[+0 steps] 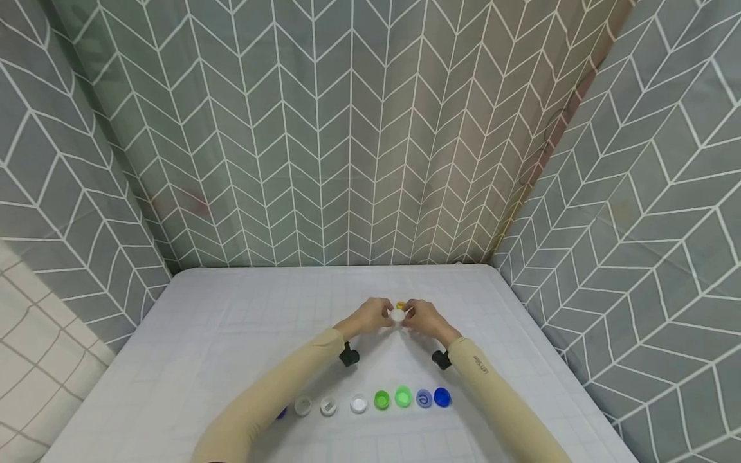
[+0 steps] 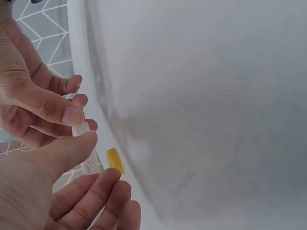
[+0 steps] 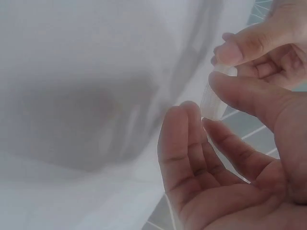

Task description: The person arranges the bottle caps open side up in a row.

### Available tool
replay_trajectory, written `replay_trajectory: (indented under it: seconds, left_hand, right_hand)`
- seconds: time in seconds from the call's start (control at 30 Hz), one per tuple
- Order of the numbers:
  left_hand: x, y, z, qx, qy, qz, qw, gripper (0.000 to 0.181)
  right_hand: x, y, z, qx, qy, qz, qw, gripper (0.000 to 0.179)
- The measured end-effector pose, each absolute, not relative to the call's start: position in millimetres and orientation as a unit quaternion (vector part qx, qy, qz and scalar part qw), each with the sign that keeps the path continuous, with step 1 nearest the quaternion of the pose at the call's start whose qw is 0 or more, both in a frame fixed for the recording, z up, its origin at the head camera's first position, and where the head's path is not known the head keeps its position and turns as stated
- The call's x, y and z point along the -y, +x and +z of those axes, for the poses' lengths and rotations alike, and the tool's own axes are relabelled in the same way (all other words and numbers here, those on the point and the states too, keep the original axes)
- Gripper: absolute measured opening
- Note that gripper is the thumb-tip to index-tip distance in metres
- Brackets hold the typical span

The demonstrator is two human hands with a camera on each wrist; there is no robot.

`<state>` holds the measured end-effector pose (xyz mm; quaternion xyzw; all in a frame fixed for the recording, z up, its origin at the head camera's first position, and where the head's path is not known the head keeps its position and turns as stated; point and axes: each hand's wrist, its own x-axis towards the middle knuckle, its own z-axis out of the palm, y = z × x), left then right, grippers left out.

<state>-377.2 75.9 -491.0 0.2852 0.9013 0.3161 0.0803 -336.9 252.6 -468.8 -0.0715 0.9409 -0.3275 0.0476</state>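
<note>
Between my two hands, over the far part of the table, is a white ridged bottle cap (image 1: 397, 316). My left hand (image 1: 372, 316) pinches it from the left side, thumb on its ridged edge in the left wrist view. From the right, my right hand (image 1: 425, 317) pinches the same cap, its other fingers spread in the right wrist view. A yellow bottle cap (image 1: 401, 305) lies on the table just beyond the white one, and shows beside the left fingertips (image 2: 113, 175) in the left wrist view.
Nearer me on the white-covered table (image 1: 243, 308) runs a row of bottle caps: whitish ones (image 1: 359, 404), a green one (image 1: 381, 400), a light green one (image 1: 403, 397), a pale blue one (image 1: 424, 399) and a blue one (image 1: 442, 397). My left forearm partly hides another blue cap (image 1: 282, 413). Patterned curtains (image 1: 324, 161) surround the table.
</note>
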Motion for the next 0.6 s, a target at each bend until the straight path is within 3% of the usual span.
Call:
replay_trajectory:
  seconds: [0.33,0.6]
  left_hand:
    - [-71,-376,-476,-0.880,0.303,0.361,0.055,0.037]
    - [-64,-368,-450,-0.862,0.317,0.394,0.025,0.036]
  right_hand:
    - [-255,-333,-451,-0.926,-0.085,-0.366,0.039,0.035]
    - [-255,-324,-430,-0.919,-0.118,-0.377,-0.012,0.037]
